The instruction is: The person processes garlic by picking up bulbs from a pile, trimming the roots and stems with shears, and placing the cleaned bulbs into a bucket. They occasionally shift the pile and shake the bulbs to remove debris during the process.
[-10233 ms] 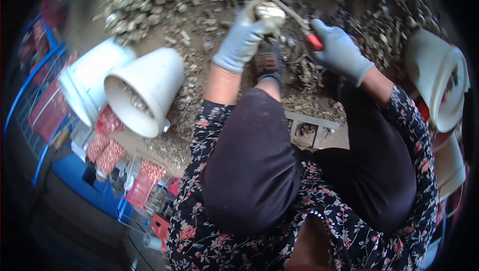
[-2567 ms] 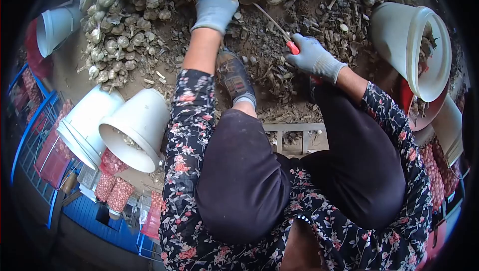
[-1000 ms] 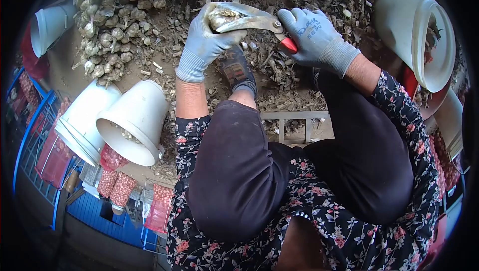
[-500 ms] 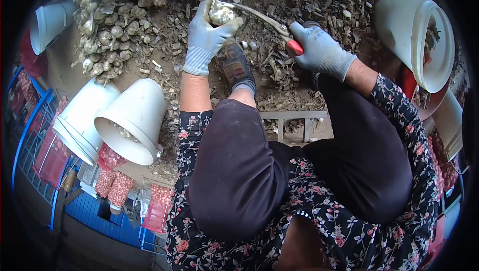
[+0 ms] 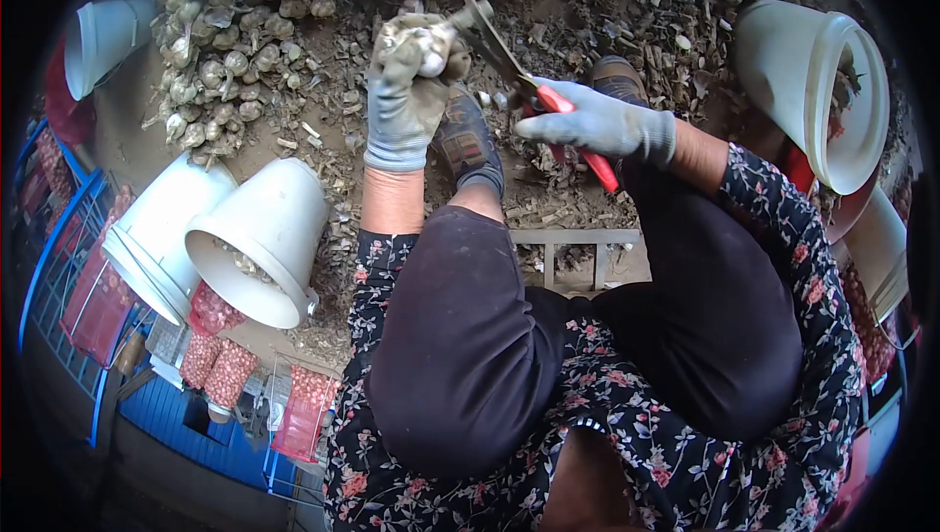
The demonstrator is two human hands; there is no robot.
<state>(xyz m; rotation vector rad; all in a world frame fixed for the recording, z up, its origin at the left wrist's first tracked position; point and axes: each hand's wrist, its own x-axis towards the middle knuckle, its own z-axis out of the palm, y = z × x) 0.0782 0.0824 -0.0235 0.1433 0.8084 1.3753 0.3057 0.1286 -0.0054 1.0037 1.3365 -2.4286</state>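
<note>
A garlic bulb [image 5: 423,43] is gripped in the gloved left hand [image 5: 403,101], held up over the dirt floor near the garlic pile [image 5: 225,62]. Red-handled shears [image 5: 534,92] are clenched in the right hand [image 5: 597,126], blades right at the bulb. A glove fingertip could probably get nicked if the bulb is turned too close.

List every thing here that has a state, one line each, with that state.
left hand: gloved, closed around the garlic bulb
garlic bulb: held up off the ground
right hand: gloved, gripping the shears
shears: blades open, beside the bulb
white bucket: tipped on its side, a few bulbs inside
right bucket: tipped on its side
garlic pile: heaped on the ground
</note>
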